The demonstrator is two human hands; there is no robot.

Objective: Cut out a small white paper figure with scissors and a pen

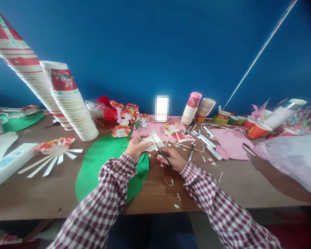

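My left hand [137,147] is closed on a piece of white paper [145,143], held above the table near the edge of a green sheet [101,173]. Black-handled scissors [163,155] are in my right hand [174,159], with fingers wrapped round the handles. Their blades point up and left and lie across the paper. Whether the blades are parted is hard to make out. Just beyond both hands, a pink sheet [151,129] carries paper cut-outs with red and yellow decoration. Small white paper scraps [176,206] are scattered below and to the right of the scissors.
Tall stacks of paper cups [75,110] lean at the left, beside a white power strip [12,166] and a cut-out with fanned strips [52,162]. Shorter cup stacks [189,116] stand at the back. Rightward lie a pink piece [230,141], red cups [259,130] and a plastic bag [295,159].
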